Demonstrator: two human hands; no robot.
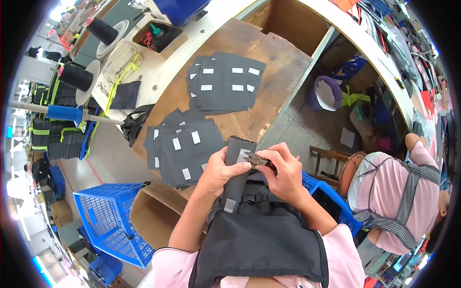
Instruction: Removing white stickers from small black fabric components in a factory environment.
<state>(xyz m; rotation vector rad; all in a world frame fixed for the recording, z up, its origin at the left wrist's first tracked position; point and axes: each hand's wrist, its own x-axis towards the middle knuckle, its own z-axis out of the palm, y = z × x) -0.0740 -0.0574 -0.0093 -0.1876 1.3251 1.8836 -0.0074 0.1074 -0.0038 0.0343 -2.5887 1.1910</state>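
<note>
- Left hand (pixel 220 170) clamped around a dark grey fabric piece (pixel 236 165), thumb pressed across its front beside a small white label; piece standing nearly upright just below frame centre, curled at the top.
- Right hand (pixel 286 174) pinched shut on small black thread snips (pixel 259 160), blades touching the fabric piece at its 3 o'clock edge.
- Below both hands, at 6 o'clock: black apron (pixel 261 240) over the lap, with pink sleeves either side.
- At 9 o'clock of the hands: stack of grey fabric pieces (pixel 185 149) with white labels, fanned out on a worn wooden board (pixel 276 67).
- At 12 o'clock: second stack of labelled pieces (pixel 225 81), well apart from the hands.
- At 7 o'clock: blue plastic basket (pixel 108 218) beside an open cardboard box (pixel 153 216).
- At 10 o'clock, far off: two black thread cones (pixel 76 77) on round bases.
- At 4 o'clock: another person (pixel 398 201) in pink with a grey checked apron, seated by a wooden stool (pixel 331 161).
</note>
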